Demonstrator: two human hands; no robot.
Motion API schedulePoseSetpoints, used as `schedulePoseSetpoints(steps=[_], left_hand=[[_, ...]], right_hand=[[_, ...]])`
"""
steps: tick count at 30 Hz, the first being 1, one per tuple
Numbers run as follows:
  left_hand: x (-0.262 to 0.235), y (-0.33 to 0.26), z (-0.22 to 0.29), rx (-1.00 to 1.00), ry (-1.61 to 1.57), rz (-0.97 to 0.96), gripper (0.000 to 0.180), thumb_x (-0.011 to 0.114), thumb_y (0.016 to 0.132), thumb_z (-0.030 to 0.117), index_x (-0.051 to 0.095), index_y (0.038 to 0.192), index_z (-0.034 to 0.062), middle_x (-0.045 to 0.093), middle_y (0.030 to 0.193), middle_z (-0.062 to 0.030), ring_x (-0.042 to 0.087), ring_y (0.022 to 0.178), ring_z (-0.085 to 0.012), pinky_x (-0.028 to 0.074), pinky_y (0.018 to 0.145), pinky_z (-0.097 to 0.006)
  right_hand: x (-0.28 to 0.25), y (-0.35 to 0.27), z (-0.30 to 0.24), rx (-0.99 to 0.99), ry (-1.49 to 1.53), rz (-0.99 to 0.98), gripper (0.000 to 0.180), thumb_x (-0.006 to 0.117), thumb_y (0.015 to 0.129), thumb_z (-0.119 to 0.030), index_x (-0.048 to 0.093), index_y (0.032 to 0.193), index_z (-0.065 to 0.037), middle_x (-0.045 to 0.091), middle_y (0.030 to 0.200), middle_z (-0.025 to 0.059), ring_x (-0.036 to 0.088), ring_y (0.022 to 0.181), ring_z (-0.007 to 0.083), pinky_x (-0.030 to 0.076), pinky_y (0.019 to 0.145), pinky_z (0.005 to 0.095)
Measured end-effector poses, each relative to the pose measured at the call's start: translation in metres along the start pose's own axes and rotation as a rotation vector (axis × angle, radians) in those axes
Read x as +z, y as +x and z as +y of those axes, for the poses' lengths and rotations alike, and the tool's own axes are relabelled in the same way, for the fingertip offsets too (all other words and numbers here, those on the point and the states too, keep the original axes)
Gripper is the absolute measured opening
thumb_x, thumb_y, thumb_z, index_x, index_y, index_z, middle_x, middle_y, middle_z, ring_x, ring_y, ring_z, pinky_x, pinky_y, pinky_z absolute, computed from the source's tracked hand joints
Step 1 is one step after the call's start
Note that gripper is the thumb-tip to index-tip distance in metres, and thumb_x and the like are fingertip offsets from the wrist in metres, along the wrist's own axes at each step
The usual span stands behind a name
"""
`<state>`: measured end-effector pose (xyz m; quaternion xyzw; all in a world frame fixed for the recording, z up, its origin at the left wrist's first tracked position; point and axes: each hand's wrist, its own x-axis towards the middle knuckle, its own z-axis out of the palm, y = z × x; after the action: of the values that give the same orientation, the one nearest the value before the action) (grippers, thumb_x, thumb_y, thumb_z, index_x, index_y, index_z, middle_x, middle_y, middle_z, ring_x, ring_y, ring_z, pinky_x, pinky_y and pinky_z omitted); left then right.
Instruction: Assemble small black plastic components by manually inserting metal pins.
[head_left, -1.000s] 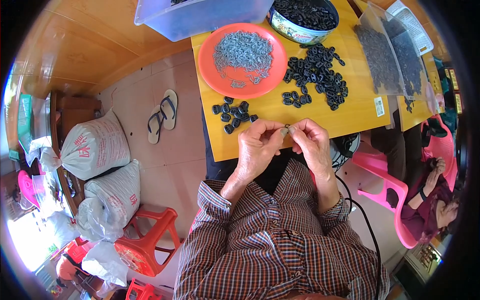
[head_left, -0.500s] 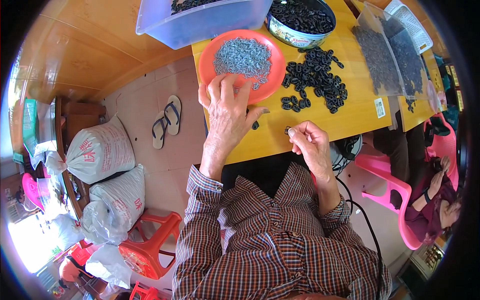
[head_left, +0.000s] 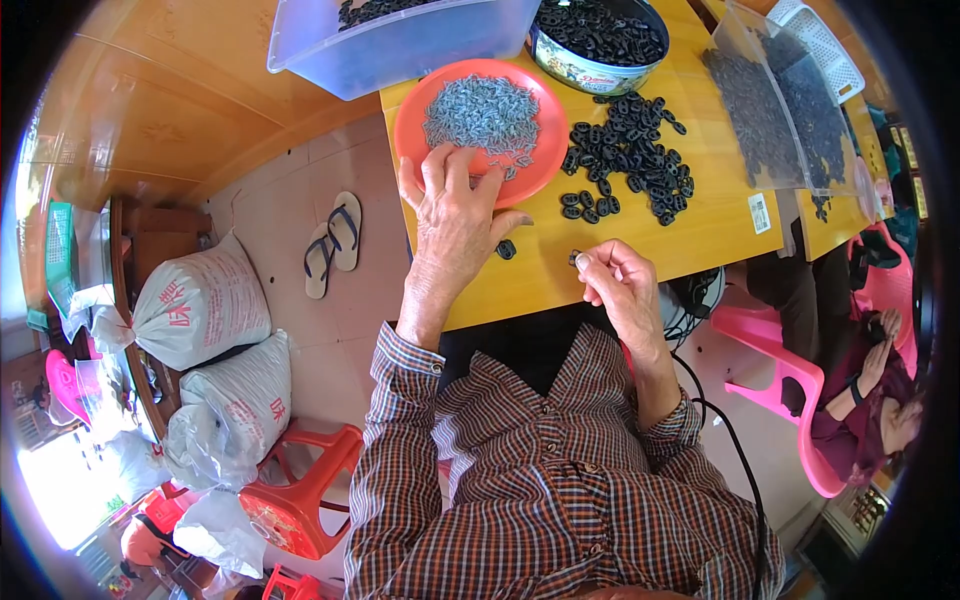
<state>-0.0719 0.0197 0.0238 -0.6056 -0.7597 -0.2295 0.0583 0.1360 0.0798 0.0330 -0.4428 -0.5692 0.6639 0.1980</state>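
My left hand (head_left: 445, 215) reaches over the near rim of a shallow red plate (head_left: 550, 172), fingers apart and bent down among small silvery metal pieces, likely screws or pins (head_left: 482, 113); its fingertips are partly hidden. Under its thumb, on the yellow table, lies a black oval part (head_left: 506, 249) with two holes. My right hand (head_left: 622, 285) is at the table's front edge, thumb and forefinger pinching a small black part (head_left: 575, 257). A loose pile of black two-holed oval parts (head_left: 635, 145) is spread beyond it, with a few nearer ones set apart.
A clear plastic bin (head_left: 400, 55) and a round tin (head_left: 590, 75) of black parts stand at the back. Clear trays (head_left: 765, 120) of dark parts are at the right. A seated person (head_left: 865, 420) is at far right. A black cable (head_left: 735, 440) hangs beside my right arm.
My left hand stays at the plate's near edge, with a slight shift of its fingers. The right hand keeps its pinch, nearly still.
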Motion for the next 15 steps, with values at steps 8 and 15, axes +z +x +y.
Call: schedulePoseSetpoints(steps=[8, 15], left_hand=[[0.0032, -0.0036, -0.0034, 0.034, -0.125, 0.076, 0.027, 0.076, 0.070, 0.024, 0.068, 0.089, 0.0074, 0.051, 0.113, -0.0101, 0.042, 0.117, -0.0307, 0.023, 0.100, -0.062], [0.0029, -0.0023, 0.0004, 0.057, -0.200, 0.123, 0.015, 0.071, 0.072, 0.012, 0.067, 0.085, 0.0065, 0.054, 0.106, -0.0079, 0.047, 0.111, -0.0280, 0.026, 0.100, -0.059]], right_hand=[[0.0002, 0.0005, 0.0031, -0.013, -0.001, 0.001, 0.016, 0.063, 0.088, -0.017, 0.061, 0.083, -0.002, 0.057, 0.068, -0.0001, 0.051, 0.055, 0.0047, 0.042, 0.050, 0.0182], [0.0002, 0.0010, 0.0030, 0.005, 0.004, 0.005, 0.016, 0.064, 0.087, -0.017, 0.061, 0.083, -0.002, 0.057, 0.068, -0.0004, 0.051, 0.055, 0.0043, 0.041, 0.051, 0.0185]])
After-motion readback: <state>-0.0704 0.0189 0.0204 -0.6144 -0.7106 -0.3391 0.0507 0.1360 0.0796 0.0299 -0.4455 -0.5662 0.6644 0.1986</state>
